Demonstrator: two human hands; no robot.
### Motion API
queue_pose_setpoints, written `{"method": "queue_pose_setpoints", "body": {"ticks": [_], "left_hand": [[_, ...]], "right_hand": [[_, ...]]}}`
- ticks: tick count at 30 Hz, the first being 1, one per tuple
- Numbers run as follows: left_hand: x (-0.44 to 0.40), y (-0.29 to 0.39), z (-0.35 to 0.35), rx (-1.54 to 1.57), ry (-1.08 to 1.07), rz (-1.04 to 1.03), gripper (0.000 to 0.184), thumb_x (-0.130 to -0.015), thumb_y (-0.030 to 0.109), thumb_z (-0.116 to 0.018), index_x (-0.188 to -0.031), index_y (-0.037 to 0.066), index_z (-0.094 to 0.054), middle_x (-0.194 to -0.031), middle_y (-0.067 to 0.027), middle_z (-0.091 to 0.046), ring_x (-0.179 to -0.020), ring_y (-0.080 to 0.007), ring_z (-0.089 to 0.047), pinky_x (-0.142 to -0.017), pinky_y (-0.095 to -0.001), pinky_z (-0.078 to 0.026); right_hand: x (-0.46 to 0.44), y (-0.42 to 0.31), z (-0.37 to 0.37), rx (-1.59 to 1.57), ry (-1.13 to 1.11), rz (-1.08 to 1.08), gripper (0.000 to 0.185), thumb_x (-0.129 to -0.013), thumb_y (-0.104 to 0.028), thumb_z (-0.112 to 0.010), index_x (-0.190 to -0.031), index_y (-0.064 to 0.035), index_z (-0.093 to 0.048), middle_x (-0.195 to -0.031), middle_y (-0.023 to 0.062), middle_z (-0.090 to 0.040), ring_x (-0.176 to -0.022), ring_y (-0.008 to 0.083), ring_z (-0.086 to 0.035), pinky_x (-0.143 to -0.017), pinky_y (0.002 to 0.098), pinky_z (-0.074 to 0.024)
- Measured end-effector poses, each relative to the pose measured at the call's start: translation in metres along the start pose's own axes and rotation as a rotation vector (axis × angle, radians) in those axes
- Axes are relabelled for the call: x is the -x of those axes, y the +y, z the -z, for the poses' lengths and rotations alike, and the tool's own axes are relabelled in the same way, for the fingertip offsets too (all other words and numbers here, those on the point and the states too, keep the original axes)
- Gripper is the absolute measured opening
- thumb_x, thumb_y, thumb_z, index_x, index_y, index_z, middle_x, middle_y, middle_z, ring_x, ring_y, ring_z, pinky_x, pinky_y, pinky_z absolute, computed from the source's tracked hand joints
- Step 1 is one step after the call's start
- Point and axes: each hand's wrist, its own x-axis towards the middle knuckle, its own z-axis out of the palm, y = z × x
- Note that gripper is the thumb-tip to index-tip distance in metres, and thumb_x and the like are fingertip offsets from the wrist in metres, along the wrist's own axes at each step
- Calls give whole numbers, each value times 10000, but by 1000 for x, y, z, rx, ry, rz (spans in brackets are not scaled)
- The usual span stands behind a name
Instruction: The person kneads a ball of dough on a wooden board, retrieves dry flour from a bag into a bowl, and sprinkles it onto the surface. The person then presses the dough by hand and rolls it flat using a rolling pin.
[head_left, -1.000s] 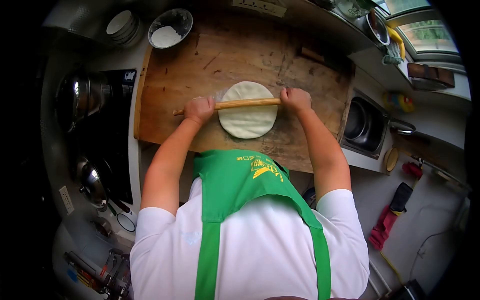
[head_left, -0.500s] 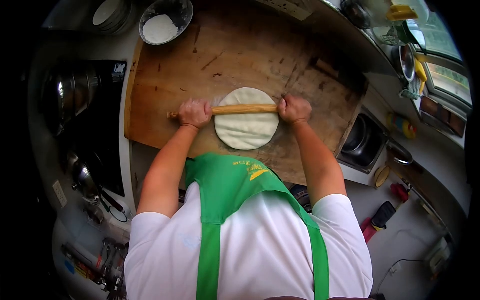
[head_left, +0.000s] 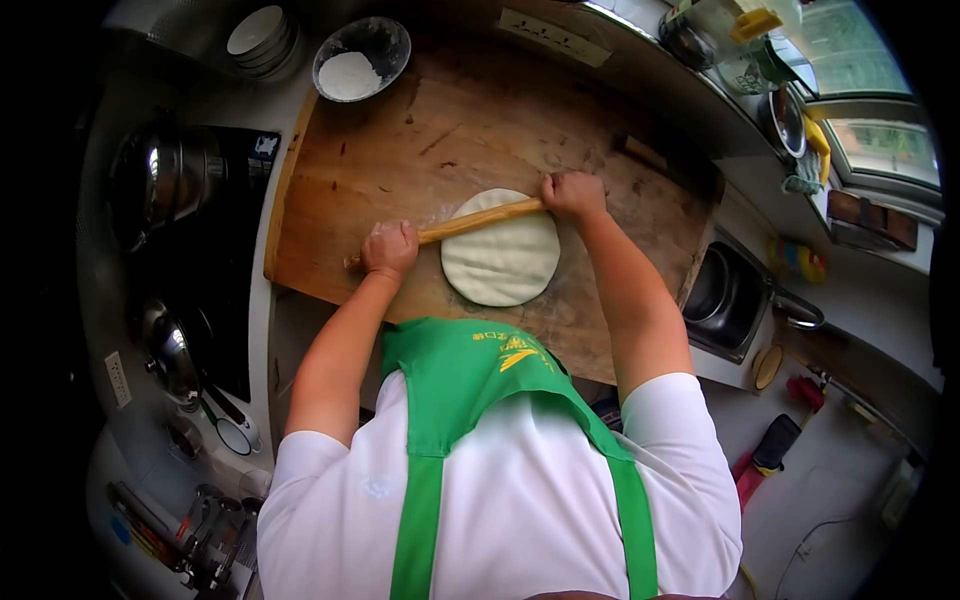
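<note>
A round, flattened piece of dough [head_left: 503,262] lies on a wooden board [head_left: 350,175], its surface marked with shallow ridges. Across its upper part rests a wooden rolling pin [head_left: 480,220], slanting up to the right. My left hand [head_left: 390,247] is closed around the pin's left part, just off the dough's edge, and the pin's tip sticks out past it. At the right end, my right hand [head_left: 575,194] grips the pin in a fist, higher on the board. That end of the pin is hidden inside the hand.
A bowl of flour [head_left: 350,76] stands at the board's far left corner, near stacked white bowls [head_left: 262,42]. To the left is a black stovetop [head_left: 235,260] with a metal pot [head_left: 165,185]. A sink [head_left: 725,295] lies right of the board.
The rolling pin has tilted: my right hand has moved up and my left hand slightly down. The whole view has shifted a little, with the board appearing further right on its left side.
</note>
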Motion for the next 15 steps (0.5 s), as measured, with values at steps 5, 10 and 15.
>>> {"method": "queue_pose_setpoints", "body": {"ticks": [5, 10, 15], "left_hand": [[4, 7, 0, -5, 34, -143, 268, -933, 286, -502, -805, 134, -682, -855, -76, -687, -843, -317, -634, -752, -456, -511], [-32, 0, 8, -19, -8, -290, 254, -940, 279, -508, -818, 119, -663, -862, -88, -682, -844, -330, -630, -761, -455, -511], [-129, 2, 3, -83, 111, -646, 257, -955, 276, -524, -833, 105, -671, -888, -107, -687, -845, -332, -631, -773, -453, -514]], "right_hand": [[-18, 13, -24, -46, 174, 149, 281, -827, -384, -572, -676, -173, -682, -657, 61, -673, -624, 310, -665, -525, 487, -504], [-4, 8, -16, -21, 183, 53, 295, -836, -391, -574, -659, -178, -676, -660, 51, -676, -620, 316, -660, -534, 487, -504], [76, -35, -30, -109, 80, -535, 409, -942, -390, -459, -780, -135, -735, -812, 129, -735, -739, 368, -702, -675, 509, -553]]}}
